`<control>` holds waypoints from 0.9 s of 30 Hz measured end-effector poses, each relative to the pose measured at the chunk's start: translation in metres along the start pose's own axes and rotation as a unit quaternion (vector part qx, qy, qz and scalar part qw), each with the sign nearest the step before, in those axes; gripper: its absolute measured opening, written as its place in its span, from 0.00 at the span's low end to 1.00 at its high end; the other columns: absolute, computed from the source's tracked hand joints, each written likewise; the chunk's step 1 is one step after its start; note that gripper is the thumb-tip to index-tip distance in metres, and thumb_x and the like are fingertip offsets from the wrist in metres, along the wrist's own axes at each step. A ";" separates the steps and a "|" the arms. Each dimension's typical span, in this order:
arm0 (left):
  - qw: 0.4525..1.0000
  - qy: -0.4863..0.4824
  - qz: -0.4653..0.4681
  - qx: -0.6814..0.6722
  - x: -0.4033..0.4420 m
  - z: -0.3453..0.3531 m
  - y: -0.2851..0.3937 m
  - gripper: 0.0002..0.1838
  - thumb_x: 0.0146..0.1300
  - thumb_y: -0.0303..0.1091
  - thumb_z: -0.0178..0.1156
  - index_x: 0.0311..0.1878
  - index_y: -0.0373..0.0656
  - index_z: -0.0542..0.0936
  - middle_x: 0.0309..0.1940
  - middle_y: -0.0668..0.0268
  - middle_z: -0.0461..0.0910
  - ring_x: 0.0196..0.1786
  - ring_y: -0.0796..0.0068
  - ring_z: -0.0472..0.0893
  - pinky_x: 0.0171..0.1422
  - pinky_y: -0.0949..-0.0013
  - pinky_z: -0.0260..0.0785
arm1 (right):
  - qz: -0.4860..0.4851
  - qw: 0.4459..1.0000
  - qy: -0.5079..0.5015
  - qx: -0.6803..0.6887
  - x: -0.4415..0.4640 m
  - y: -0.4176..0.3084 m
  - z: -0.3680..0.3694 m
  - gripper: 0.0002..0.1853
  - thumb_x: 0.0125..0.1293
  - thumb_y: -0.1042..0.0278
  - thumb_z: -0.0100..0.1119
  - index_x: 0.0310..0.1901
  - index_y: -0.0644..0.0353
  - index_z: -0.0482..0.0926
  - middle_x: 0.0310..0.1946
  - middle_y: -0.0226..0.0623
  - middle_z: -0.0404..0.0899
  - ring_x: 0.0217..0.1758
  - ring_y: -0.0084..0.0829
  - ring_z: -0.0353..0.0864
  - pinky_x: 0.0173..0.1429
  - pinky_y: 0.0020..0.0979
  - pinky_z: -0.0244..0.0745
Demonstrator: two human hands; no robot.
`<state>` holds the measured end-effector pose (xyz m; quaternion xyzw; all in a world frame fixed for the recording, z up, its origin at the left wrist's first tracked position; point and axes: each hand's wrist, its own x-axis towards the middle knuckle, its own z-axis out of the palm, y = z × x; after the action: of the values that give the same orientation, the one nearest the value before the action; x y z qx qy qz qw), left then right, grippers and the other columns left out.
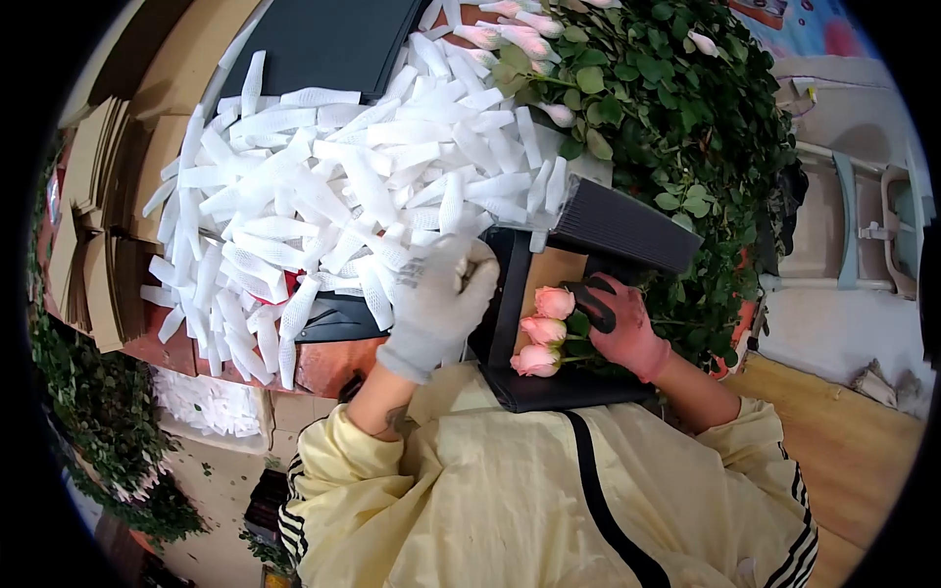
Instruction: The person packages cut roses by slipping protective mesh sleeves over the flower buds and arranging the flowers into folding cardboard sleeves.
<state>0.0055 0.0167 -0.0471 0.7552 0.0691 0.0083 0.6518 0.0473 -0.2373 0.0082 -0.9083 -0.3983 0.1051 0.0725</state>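
Three pink roses point(541, 331) lie in a row on brown cardboard point(557, 268) inside a black holder point(507, 294), their heads toward the left. My right hand point(619, 318), in a pink glove with dark fingertips, is closed around something at the top rose, beside its head; the fingers hide what they grip. Left of the holder, my left hand point(449, 292) in a white glove is raised with curled fingers, over the edge of a pile of white mesh sleeves point(372, 186). Whether it holds anything is hidden. A ribbed dark flap point(627, 223) stands above the roses.
Dark sheets point(314, 44) lie behind the sleeves. Leafy rose stems point(686, 108) fill the right side of the table, with more wrapped pink buds point(520, 34) at the top. Folded cardboard point(98, 216) stands at the left. A folding chair point(853, 220) is at the right.
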 end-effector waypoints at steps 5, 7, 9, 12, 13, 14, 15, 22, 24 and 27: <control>0.993 0.052 0.035 0.099 -0.008 -0.019 0.017 0.09 0.55 0.32 0.58 0.40 0.45 0.79 0.35 0.63 0.78 0.36 0.58 0.79 0.39 0.58 0.70 | -0.001 1.000 0.023 0.016 -0.009 0.008 0.009 0.24 0.45 0.80 0.54 0.48 0.55 0.77 0.47 0.36 0.76 0.58 0.41 0.71 0.52 0.41 0.67; 0.991 0.003 0.088 0.104 -0.011 -0.019 0.018 0.09 0.56 0.33 0.57 0.40 0.46 0.79 0.35 0.65 0.77 0.36 0.60 0.79 0.39 0.58 0.70 | 0.009 1.000 0.002 0.009 -0.007 0.007 0.008 0.25 0.45 0.78 0.55 0.49 0.53 0.76 0.49 0.36 0.74 0.59 0.42 0.70 0.52 0.42 0.67; 0.975 -0.108 0.141 0.136 -0.019 -0.018 0.034 0.09 0.59 0.39 0.56 0.40 0.48 0.80 0.36 0.70 0.78 0.36 0.66 0.80 0.37 0.58 0.69 | 0.022 1.000 -0.018 0.002 -0.007 0.007 0.007 0.25 0.45 0.76 0.57 0.51 0.52 0.75 0.52 0.35 0.72 0.59 0.42 0.70 0.52 0.43 0.66; 0.952 -0.154 0.254 0.079 -0.032 0.000 0.044 0.11 0.59 0.43 0.55 0.37 0.48 0.79 0.36 0.72 0.79 0.35 0.68 0.80 0.35 0.58 0.69 | 0.037 0.997 -0.054 0.033 0.000 0.005 0.003 0.26 0.45 0.77 0.56 0.52 0.52 0.74 0.51 0.38 0.72 0.60 0.43 0.69 0.53 0.43 0.67; 0.942 -0.175 0.268 0.099 -0.032 0.002 0.045 0.12 0.60 0.45 0.55 0.37 0.48 0.79 0.38 0.72 0.79 0.34 0.68 0.80 0.35 0.58 0.69 | 0.048 0.997 -0.052 0.044 0.005 -0.001 -0.003 0.26 0.46 0.77 0.55 0.52 0.53 0.74 0.51 0.41 0.72 0.59 0.44 0.70 0.53 0.43 0.67; 0.940 -0.177 0.273 0.103 -0.033 0.003 0.047 0.12 0.60 0.45 0.55 0.37 0.48 0.79 0.38 0.72 0.79 0.34 0.68 0.80 0.35 0.58 0.69 | 0.060 0.995 -0.050 0.056 0.006 -0.005 -0.007 0.26 0.46 0.78 0.55 0.52 0.54 0.74 0.50 0.43 0.72 0.57 0.45 0.71 0.54 0.42 0.68; 0.935 -0.216 0.249 0.131 -0.033 0.004 0.049 0.13 0.60 0.46 0.55 0.38 0.48 0.79 0.38 0.71 0.79 0.34 0.68 0.80 0.35 0.58 0.69 | 0.063 0.996 -0.041 0.056 0.004 -0.002 -0.006 0.26 0.46 0.78 0.55 0.52 0.54 0.74 0.50 0.43 0.72 0.57 0.45 0.71 0.54 0.42 0.68; 0.911 -0.255 0.247 0.209 -0.030 0.005 0.063 0.20 0.60 0.52 0.54 0.43 0.46 0.80 0.43 0.66 0.81 0.37 0.67 0.82 0.35 0.58 0.70 | 0.037 0.976 0.058 0.208 -0.019 0.024 -0.032 0.26 0.44 0.83 0.50 0.51 0.63 0.73 0.52 0.47 0.72 0.52 0.46 0.75 0.55 0.37 0.71; 0.893 -0.298 0.202 0.272 -0.029 0.007 0.072 0.20 0.60 0.52 0.54 0.43 0.46 0.80 0.42 0.66 0.81 0.36 0.67 0.82 0.36 0.60 0.70 | 0.033 0.946 0.082 0.311 -0.027 0.024 -0.045 0.26 0.44 0.84 0.50 0.51 0.64 0.72 0.52 0.47 0.71 0.51 0.46 0.74 0.56 0.36 0.71; 0.899 -0.297 0.184 0.265 -0.031 0.011 0.077 0.20 0.59 0.51 0.57 0.46 0.46 0.81 0.45 0.61 0.82 0.39 0.62 0.82 0.41 0.62 0.73 | 0.043 0.928 0.097 0.357 -0.042 0.031 -0.050 0.26 0.45 0.85 0.51 0.51 0.66 0.72 0.52 0.47 0.71 0.52 0.46 0.74 0.56 0.34 0.70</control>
<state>-0.0169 -0.0090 0.0294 0.8665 -0.2681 -0.1150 0.4050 0.0541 -0.2920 0.0558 -0.8445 -0.2859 0.1543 0.4258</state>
